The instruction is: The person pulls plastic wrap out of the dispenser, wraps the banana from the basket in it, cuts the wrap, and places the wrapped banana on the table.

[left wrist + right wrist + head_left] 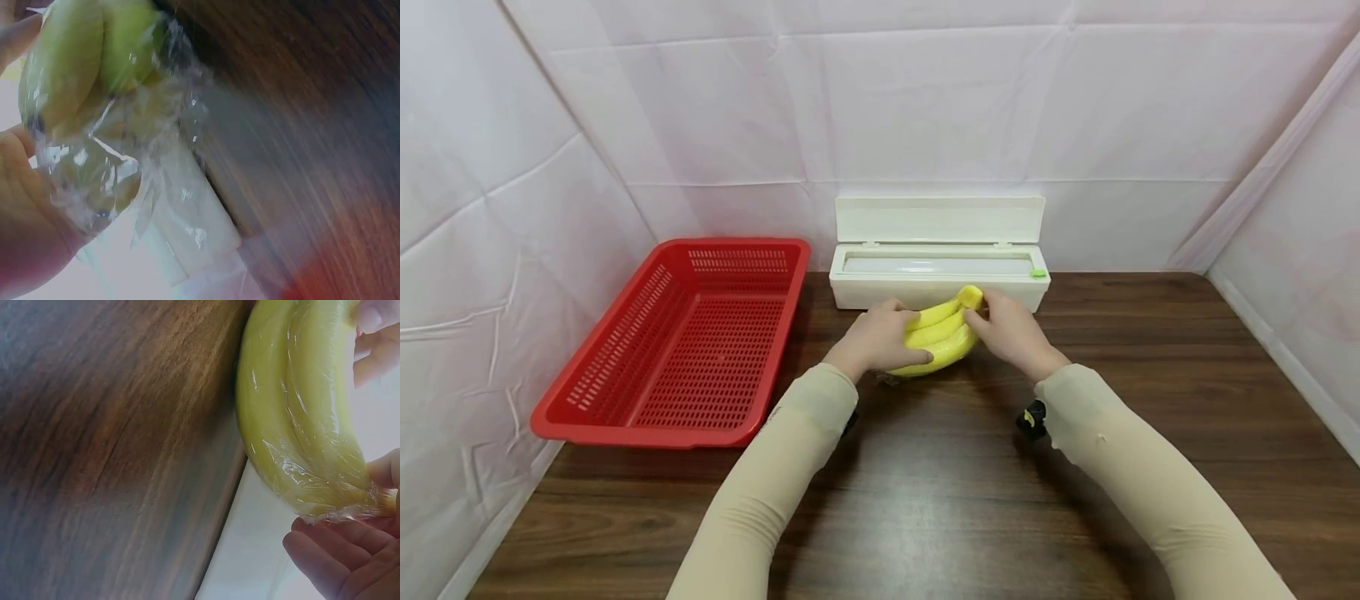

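Observation:
A bunch of yellow bananas point(937, 335) is held just above the table or against it; I cannot tell which. Clear plastic film point(106, 147) is wrapped round it, bunched and loose at the tip end in the left wrist view. My left hand point(880, 337) grips the left end of the bunch, thumb on the near side. At the stem end, my right hand point(1013, 332) pinches the bunch between thumb and fingers; in the right wrist view the film clings tightly there. Right behind the bananas stands a white cling film dispenser point(880, 293), its lid point(940, 220) raised.
To the left, a red plastic basket point(782, 333) with slotted sides sits on the dark wooden table point(925, 517). A small green slider point(1038, 273) is on the dispenser's right end. White cloth walls point(925, 108) enclose the back and sides.

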